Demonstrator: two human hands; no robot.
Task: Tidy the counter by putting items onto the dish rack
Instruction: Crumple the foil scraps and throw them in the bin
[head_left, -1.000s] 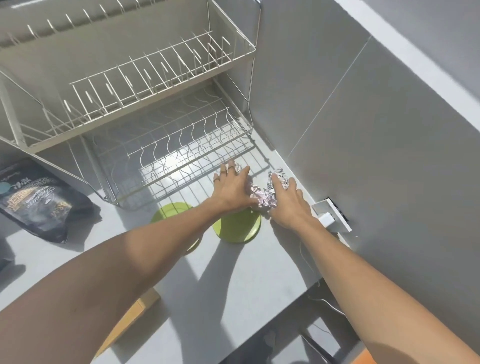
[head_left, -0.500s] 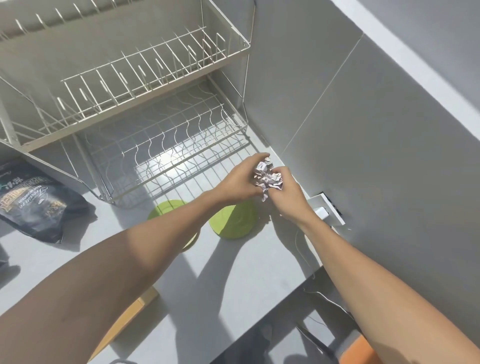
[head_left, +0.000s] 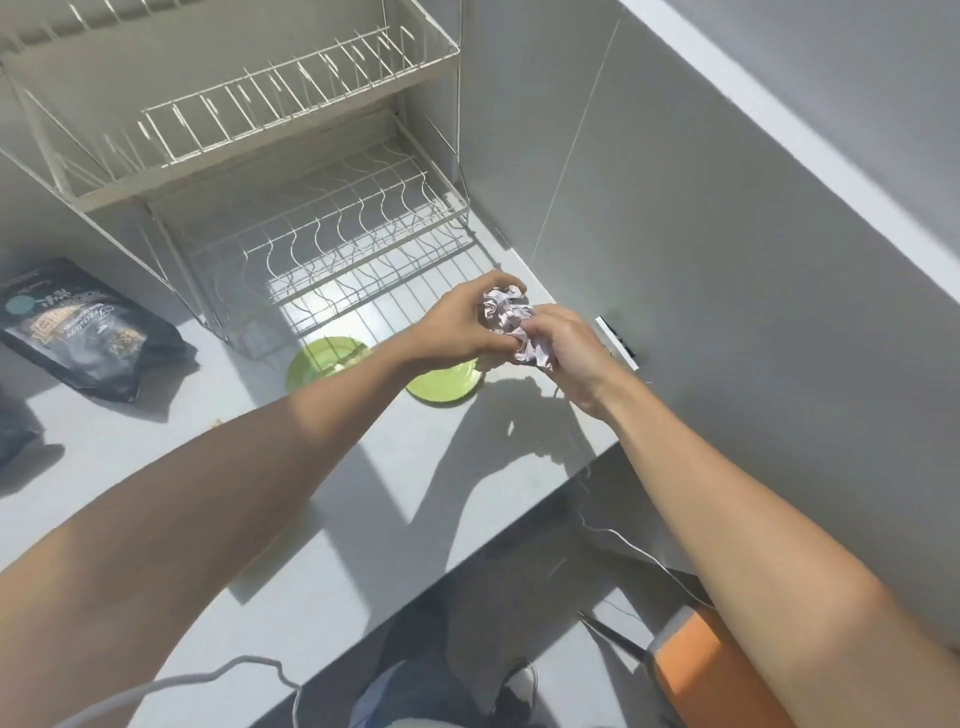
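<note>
A crumpled silvery wrapper (head_left: 506, 317) is squeezed between both hands above the counter, just right of the dish rack's front corner. My left hand (head_left: 460, 327) wraps its left and top side; my right hand (head_left: 563, 343) pinches its lower right end. The white two-tier wire dish rack (head_left: 322, 244) stands at the back with nothing on either tier. Two green plates lie flat on the counter below my hands: one (head_left: 319, 361) partly under the rack's front edge, the other (head_left: 441, 387) partly hidden by my left wrist.
A black printed pouch (head_left: 88, 332) lies on the counter at the left. A white wall socket (head_left: 615, 340) sits on the grey wall right of my hands. The counter edge runs diagonally, with a thin wire (head_left: 623, 540) and an orange object (head_left: 711, 670) below it.
Both hands gathered the wrapper off the counter, lifted it and pressed it into a tighter ball. The view shifted slightly.
</note>
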